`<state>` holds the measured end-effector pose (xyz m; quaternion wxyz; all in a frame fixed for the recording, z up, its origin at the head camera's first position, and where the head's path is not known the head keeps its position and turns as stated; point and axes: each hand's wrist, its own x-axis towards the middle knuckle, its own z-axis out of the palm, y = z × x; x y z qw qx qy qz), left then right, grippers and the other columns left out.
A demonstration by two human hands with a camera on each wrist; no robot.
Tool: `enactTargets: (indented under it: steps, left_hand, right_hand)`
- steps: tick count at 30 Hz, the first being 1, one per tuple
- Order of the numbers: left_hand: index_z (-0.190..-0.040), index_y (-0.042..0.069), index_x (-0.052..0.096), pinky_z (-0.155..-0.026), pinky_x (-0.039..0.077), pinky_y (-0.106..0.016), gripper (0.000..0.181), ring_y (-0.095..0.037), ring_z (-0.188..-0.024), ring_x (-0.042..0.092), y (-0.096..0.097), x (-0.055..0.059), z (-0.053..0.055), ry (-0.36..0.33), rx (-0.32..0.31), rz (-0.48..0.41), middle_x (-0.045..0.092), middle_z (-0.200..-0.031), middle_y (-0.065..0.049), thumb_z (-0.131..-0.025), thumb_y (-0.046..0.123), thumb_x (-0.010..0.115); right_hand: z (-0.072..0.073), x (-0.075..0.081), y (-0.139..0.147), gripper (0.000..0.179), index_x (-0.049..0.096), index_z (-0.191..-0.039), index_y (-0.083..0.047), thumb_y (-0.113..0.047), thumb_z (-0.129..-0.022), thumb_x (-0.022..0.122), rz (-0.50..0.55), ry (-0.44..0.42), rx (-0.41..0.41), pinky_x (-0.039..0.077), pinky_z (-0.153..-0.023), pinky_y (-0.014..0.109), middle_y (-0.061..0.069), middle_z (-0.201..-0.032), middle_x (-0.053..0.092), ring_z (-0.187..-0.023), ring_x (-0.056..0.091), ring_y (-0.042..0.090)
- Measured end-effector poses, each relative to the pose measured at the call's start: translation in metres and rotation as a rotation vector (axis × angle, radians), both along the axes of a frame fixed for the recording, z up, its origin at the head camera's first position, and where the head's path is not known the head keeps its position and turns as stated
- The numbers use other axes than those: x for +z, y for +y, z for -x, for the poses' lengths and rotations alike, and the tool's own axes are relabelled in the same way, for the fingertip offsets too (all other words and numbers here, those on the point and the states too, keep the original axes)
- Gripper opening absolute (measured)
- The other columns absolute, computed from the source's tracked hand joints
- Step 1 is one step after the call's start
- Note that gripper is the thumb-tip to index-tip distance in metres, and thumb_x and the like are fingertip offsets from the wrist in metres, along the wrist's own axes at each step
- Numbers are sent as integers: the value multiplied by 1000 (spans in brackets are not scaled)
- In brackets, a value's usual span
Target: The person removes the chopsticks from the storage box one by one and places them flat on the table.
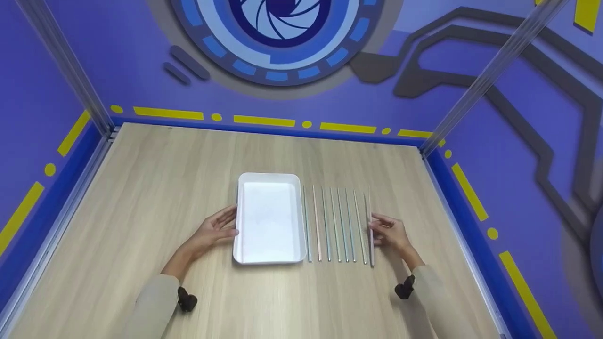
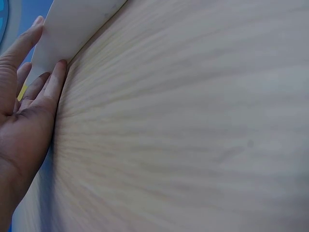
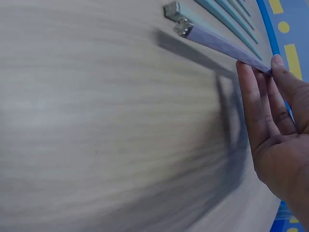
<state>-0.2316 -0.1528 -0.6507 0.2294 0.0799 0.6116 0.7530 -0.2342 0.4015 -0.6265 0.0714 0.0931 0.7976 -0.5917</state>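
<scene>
A white rectangular tray [image 1: 271, 216] lies on the wooden table. My left hand [image 1: 215, 229] is at its left side; in the left wrist view the fingers [image 2: 57, 79] reach against the outer wall with little bend. At the right end of a row of slender chopsticks [image 1: 339, 235], my right hand [image 1: 390, 230] pinches a pale purple chopstick [image 3: 217, 44] between thumb and fingers. This one is raised slightly, its shadow falling on the wood below. Beside it lies a pale green chopstick [image 3: 174, 10] with a square end.
The wooden table [image 1: 188, 155] is bounded by blue-purple panels [image 1: 141, 94] at the back and both sides. Metal posts [image 1: 494, 80] stand at the back corners. Several chopsticks lie side by side, the leftmost close against the tray's right edge.
</scene>
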Motion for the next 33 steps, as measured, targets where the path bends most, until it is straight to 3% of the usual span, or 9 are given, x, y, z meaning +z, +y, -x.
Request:
enactTargets:
  steps: [10,22,27,33]
  left_hand:
    - [-162,3,20,-117,44,-25,87,-37,-159,16,3,-2,0,17,-19,-35,17,-170,-21,-93,2,72]
    - [-162,5,21,-117,42,-21,84,-34,-159,17,3,-2,-1,9,-18,-4,19,-171,-18,-94,3,71]
    - [-162,2,19,-118,41,-22,86,-37,-159,15,2,-2,0,38,-21,2,17,-171,-20,-94,3,71]
    - [-162,4,23,-117,43,-21,84,-35,-159,18,0,-2,1,22,4,-15,20,-170,-19,-93,1,71]
  right_hand:
    - [-5,-10,5,42,64,-135,2,-8,-94,72,-95,16,1,67,-64,29,16,-103,79,-74,75,11]
    - [0,-9,-1,36,70,-126,3,-10,-93,75,-179,24,-39,66,-63,25,19,-103,79,-76,76,13]
    - [0,-9,-3,35,70,-124,4,-8,-92,75,-182,28,-36,66,-62,25,19,-99,79,-70,73,12]
    - [3,-7,-4,34,70,-125,4,-8,-94,73,-173,9,-31,66,-61,25,15,-95,79,-68,70,10]
